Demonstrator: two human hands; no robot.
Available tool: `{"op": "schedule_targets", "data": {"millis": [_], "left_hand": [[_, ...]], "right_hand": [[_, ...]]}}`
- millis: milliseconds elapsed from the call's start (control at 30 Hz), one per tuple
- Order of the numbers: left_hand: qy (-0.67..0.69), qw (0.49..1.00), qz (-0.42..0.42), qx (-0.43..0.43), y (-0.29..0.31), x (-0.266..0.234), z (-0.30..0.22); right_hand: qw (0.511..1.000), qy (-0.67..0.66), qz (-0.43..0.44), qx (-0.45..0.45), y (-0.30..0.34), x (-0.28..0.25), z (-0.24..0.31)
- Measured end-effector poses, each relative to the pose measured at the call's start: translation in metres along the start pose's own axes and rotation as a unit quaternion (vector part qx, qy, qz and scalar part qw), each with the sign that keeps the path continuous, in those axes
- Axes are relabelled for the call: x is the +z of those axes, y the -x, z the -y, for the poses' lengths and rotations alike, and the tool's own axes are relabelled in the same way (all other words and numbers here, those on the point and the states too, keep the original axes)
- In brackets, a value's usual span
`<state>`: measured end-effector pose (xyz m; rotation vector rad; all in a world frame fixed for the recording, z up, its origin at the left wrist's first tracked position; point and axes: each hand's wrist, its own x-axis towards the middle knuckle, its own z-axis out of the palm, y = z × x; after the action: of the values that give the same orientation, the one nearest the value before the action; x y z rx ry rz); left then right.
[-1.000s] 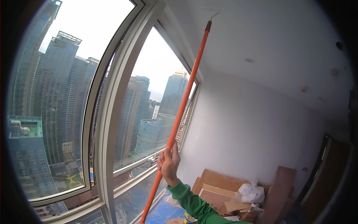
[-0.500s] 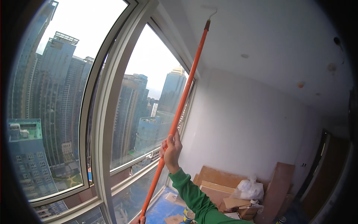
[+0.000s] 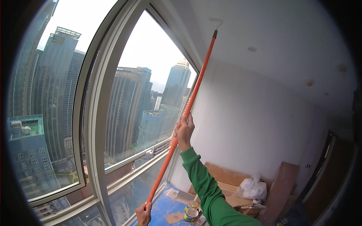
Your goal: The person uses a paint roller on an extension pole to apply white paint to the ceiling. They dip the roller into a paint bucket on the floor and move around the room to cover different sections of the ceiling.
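Note:
A long orange extension pole [image 3: 198,88] slants from the lower middle up to the white ceiling [image 3: 294,41]. At its top a bent wire paint roller frame [image 3: 219,25] reaches the ceiling; the roller itself is pale and hard to make out against it. My right hand [image 3: 185,132], below a green sleeve, is closed around the pole midway along, just above its thicker joint. Lower down, my left hand [image 3: 143,214] is wrapped round the pole's bottom part at the picture's lower edge. Whatever lies below that grip is out of view.
Large framed windows [image 3: 92,113] run along the left, close to the pole. Blue sheeting [image 3: 162,209] covers the floor, with opened paint cans [image 3: 191,214] on it. Boards [image 3: 283,184], cardboard and a white plastic bag [image 3: 252,189] lie by the far wall. A doorway [image 3: 322,177] stands at right.
My right hand has risen and shifted right in the picture along with the pole. My left hand shows more fully now. The roller end appears slightly lower and further right, and the view has shifted.

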<state>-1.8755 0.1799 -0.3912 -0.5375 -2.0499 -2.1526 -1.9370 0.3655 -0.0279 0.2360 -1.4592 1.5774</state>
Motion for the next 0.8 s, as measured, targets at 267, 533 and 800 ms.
{"op": "schedule_targets", "data": {"millis": [267, 533, 800], "left_hand": [[-0.003, 1.000, 0.021, 0.007, -0.044, 0.047, -0.022], [-0.020, 0.999, 0.041, 0.006, -0.092, 0.096, -0.054], [-0.035, 0.998, 0.048, 0.022, -0.135, 0.139, -0.083]], "right_hand": [[1.000, 0.005, -0.028, -0.001, -0.070, -0.040, -0.014], [0.999, -0.003, -0.039, 0.015, -0.150, -0.086, -0.034], [0.998, -0.004, -0.061, 0.024, -0.228, -0.124, -0.047]]}}
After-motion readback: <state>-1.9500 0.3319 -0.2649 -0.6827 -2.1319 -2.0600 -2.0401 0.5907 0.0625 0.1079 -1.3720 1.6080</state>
